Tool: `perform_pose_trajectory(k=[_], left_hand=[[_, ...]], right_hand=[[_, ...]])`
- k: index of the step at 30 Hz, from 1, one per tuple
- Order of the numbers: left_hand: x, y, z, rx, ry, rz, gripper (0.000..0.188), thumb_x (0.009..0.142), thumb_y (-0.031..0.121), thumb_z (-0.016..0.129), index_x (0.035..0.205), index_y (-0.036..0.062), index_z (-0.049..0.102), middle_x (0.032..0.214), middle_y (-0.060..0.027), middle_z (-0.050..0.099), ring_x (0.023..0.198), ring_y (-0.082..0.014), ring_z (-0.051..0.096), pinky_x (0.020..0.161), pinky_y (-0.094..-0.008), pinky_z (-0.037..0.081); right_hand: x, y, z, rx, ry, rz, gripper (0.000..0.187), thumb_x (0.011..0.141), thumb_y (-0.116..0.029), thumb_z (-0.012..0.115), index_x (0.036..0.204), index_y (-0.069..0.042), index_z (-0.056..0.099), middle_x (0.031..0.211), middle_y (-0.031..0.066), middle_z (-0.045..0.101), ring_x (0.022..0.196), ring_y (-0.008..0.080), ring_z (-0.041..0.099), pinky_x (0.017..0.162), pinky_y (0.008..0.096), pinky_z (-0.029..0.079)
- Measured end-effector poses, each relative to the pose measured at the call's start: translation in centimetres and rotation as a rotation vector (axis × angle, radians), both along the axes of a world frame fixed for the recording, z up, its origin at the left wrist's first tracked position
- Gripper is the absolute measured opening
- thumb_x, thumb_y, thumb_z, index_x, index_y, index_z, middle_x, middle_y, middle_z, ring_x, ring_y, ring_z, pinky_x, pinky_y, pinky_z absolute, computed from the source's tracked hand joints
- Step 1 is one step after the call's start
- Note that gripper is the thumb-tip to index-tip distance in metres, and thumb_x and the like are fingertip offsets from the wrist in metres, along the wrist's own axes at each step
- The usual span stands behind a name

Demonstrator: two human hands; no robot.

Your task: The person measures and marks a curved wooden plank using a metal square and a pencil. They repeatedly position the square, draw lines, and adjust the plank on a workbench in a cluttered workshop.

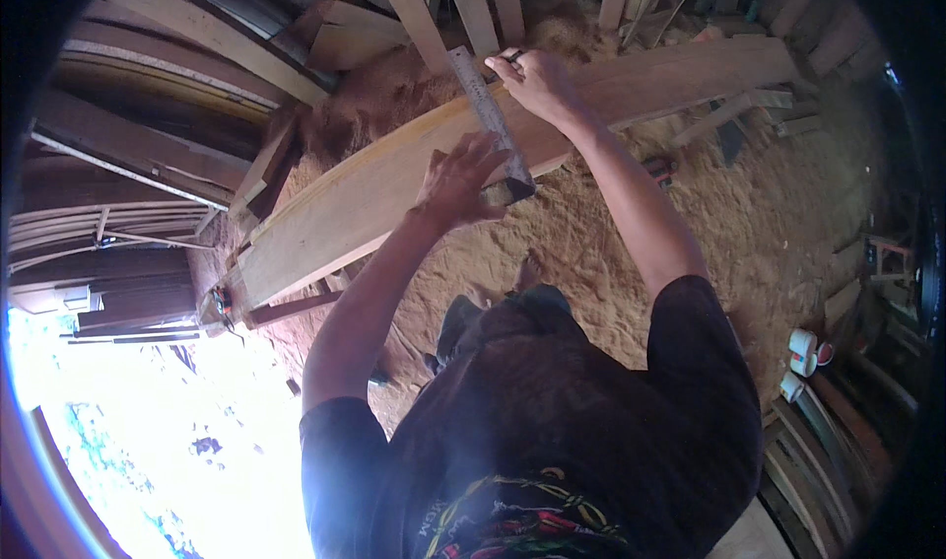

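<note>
A: ok what's each hand up to here?

B: Left hand (455, 182) is on the metal square (485, 101), near its dark end. Fingers are spread and the thumb's well out, so pretty open, just resting on it. Right hand (540, 81) is up by the far tip, fingers curled closed around a small dark thing (510, 56). Could be a pencil, but it's too tiny to swear to.

A: and where's the square?

B: Across the long plank (340, 204), with the tip poking out past the far edge. Can't tell if it's lying flat.

A: anything else around?

B: 1 orange tool (224, 303) at the plank's left end, 1 red tool (662, 170) on the dusty floor (611, 234), and loads of boards (197, 27) stacked at upper left.
</note>
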State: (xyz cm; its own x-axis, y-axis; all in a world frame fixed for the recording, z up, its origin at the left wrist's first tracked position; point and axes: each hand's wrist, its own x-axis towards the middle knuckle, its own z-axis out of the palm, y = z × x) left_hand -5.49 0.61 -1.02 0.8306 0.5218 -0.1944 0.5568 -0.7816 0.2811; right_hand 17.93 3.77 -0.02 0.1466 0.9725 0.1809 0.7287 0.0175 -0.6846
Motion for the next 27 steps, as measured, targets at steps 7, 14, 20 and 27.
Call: perform_pose_trajectory(k=[7,14,20,27], left_hand=[[0.3,-0.1,0.0,-0.008,0.067,0.031,0.096,0.072,0.049,0.09,0.155,0.0321,0.045,0.17,-0.0022,0.03,0.157,-0.0288,0.027,0.121,-0.0587,0.031],[0.0,-0.1,-0.2,0.006,0.065,0.018,0.095,0.075,0.049,0.088,0.157,0.0287,0.043,0.171,-0.0035,0.029,0.158,-0.0286,0.026,0.122,-0.0571,0.03],[0.0,-4.3,-2.0,0.153,-0.18,0.067,0.077,0.08,0.027,0.079,0.149,0.0112,0.049,0.156,-0.0146,0.045,0.147,-0.0321,0.043,0.114,-0.0532,0.042],[-3.4,-8.7,-2.7,-0.144,-0.688,0.479,0.055,0.087,0.009,0.068,0.139,0.0016,0.052,0.125,-0.0174,0.067,0.116,-0.0406,0.064,0.1,-0.0422,0.054]], right_hand=[[-2.4,-8.0,-1.8,0.214,0.025,0.037,0.025,0.104,-0.023,0.065,0.11,-0.002,0.076,0.079,0.0142,0.074,0.07,0.0243,0.074,0.064,0.0349,0.056],[-1.1,-19.5,0.1,-0.167,0.225,0.072,0.023,0.104,-0.018,0.066,0.114,0.002,0.074,0.088,0.011,0.075,0.075,0.0173,0.072,0.067,0.0326,0.058],[-1.8,-24.9,-2.0,-0.18,0.716,-0.309,0.03,0.106,-0.024,0.066,0.119,0.002,0.074,0.097,0.0093,0.075,0.081,0.013,0.07,0.072,0.0277,0.057],[-3.1,-24.8,-2.7,-0.211,0.858,-0.469,0.033,0.108,-0.027,0.062,0.125,0.001,0.07,0.106,0.011,0.075,0.091,0.0135,0.071,0.075,0.026,0.056]])
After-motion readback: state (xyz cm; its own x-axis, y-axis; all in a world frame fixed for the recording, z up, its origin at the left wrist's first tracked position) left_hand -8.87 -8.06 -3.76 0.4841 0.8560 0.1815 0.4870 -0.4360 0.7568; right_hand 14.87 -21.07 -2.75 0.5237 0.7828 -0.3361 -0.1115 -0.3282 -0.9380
